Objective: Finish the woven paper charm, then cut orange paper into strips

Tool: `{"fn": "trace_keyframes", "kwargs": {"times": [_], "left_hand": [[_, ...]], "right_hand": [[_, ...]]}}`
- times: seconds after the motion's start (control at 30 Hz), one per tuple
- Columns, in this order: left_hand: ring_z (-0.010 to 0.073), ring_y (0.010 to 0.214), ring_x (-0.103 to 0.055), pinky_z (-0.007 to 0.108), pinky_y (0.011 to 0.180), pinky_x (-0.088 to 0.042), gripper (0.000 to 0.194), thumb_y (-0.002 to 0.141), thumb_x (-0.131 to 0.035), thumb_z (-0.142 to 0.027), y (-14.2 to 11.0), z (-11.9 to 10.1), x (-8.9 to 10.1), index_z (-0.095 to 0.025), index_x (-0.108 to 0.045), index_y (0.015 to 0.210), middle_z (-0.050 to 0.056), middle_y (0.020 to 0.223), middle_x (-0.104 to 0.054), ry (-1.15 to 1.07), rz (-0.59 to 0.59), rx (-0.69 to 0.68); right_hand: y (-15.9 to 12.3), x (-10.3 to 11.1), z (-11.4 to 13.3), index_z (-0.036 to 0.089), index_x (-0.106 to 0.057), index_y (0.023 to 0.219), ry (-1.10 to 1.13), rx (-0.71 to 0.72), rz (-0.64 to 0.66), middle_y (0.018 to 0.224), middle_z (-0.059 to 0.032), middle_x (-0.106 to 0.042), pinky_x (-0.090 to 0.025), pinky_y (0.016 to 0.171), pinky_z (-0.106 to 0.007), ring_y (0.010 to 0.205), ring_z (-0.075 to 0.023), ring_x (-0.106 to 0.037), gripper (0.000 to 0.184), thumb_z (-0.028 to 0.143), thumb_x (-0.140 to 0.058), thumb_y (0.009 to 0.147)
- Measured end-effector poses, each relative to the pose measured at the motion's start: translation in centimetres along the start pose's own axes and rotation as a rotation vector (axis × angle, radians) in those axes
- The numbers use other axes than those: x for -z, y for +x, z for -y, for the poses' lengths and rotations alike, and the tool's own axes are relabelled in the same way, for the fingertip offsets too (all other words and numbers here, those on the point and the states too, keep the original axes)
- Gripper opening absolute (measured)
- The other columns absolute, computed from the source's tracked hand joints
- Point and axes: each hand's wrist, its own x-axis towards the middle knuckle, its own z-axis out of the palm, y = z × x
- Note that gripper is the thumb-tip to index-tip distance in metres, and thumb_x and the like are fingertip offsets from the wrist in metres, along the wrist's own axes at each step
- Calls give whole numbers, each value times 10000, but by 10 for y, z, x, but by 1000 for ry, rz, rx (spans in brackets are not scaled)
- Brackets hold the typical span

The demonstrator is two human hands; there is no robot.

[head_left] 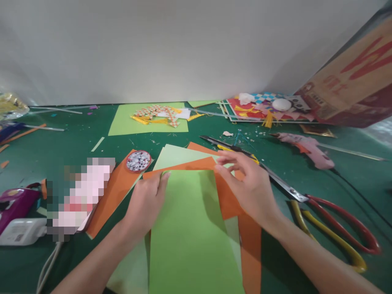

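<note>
So the green sheet of paper [190, 237] is front and center, running toward the near edge of the view, on top of some orange paper [252, 253] and pale green paper [177, 156]. Left hand [148, 198] is clamped on its far left corner, thumb on top. Right hand [251, 183] is by the far right corner, fingers curled with thumb and index a little apart; can't tell if the thumb is actually touching the sheet.

Around that it's a proper craft mess on a green table [275, 269]. Round dish of googly eyes [138, 161] beyond the left hand, with a pixelated pinkish thing [88, 200] further left. Past the right hand there's a box cutter [225, 145], then scissors [294, 192] with red and yellow handles, and a pink glue gun [317, 151]. At the back, a checkered paper craft [157, 112] with yellow tassels lies on another green sheet [121, 122].
</note>
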Motion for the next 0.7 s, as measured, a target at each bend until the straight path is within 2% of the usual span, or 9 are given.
{"fn": "trace_keyframes", "kwargs": {"times": [0.03, 0.07, 0.13, 0.17, 0.23, 0.3, 0.47, 0.57, 0.7], "left_hand": [[93, 392, -203, 253, 439, -179, 375, 843, -389, -314, 1, 0, 0, -223, -237, 513, -69, 411, -190, 80, 19, 1], [102, 389, -242, 254, 445, -191, 356, 851, -384, -303, 2, 1, -1, -220, -288, 518, -63, 406, -238, 156, 40, 3], [130, 402, -361, 255, 452, -221, 333, 881, -354, -299, 2, 1, -2, -205, -418, 568, -32, 426, -380, 295, 90, -4], [149, 424, -431, 256, 454, -238, 333, 898, -334, -301, 2, 1, -3, -192, -484, 621, -8, 460, -461, 356, 119, -16], [190, 492, -551, 261, 460, -272, 345, 921, -299, -295, 1, 0, -5, -163, -578, 766, 46, 561, -594, 469, 172, -46], [229, 562, -620, 271, 474, -302, 352, 929, -287, -277, 0, -1, -7, -143, -609, 887, 80, 629, -654, 566, 196, -59], [265, 620, -666, 280, 495, -337, 352, 944, -288, -261, -1, -3, -10, -136, -612, 998, 94, 637, -679, 668, 173, -82], [253, 599, -665, 273, 493, -334, 366, 958, -278, -280, -1, -1, -11, -141, -612, 1011, 82, 609, -671, 688, 141, -83], [238, 578, -658, 264, 480, -312, 362, 964, -283, -293, -1, 1, -12, -150, -613, 1009, 62, 572, -653, 702, 134, -89]], "right_hand": [[-4, -3, 1, 226, -667, 1038, -88, 147, -16, 1005, -78, -694, -516, 829, -399, 928, -229, -642, 256, 341, -524, 859], [-9, -7, 3, 223, -650, 1089, -152, 298, 29, 1053, -86, -689, -503, 881, -412, 990, -233, -631, 280, 316, -477, 890], [-22, -17, 7, 185, -588, 1215, -216, 550, 250, 1181, -101, -650, -473, 965, -408, 1124, -225, -581, 356, 291, -393, 936], [-28, -22, 10, 133, -538, 1276, -251, 637, 348, 1282, -127, -584, -446, 1008, -402, 1212, -227, -518, 409, 306, -362, 950], [-37, -33, 13, 19, -448, 1337, -341, 707, 460, 1405, -180, -434, -379, 1073, -394, 1330, -241, -373, 526, 360, -314, 961], [-42, -40, 13, -30, -388, 1363, -421, 693, 530, 1448, -192, -340, -326, 1105, -392, 1361, -255, -300, 617, 423, -279, 959], [-45, -40, 7, -13, -357, 1388, -527, 589, 593, 1466, -184, -283, -261, 1128, -425, 1369, -269, -250, 660, 469, -238, 953], [-46, -32, 2, -14, -362, 1386, -579, 537, 558, 1461, -192, -284, -292, 1114, -437, 1362, -276, -267, 637, 441, -261, 952], [-48, -20, -9, 4, -389, 1380, -635, 483, 440, 1438, -199, -339, -346, 1085, -456, 1345, -288, -310, 602, 409, -338, 937]]}}
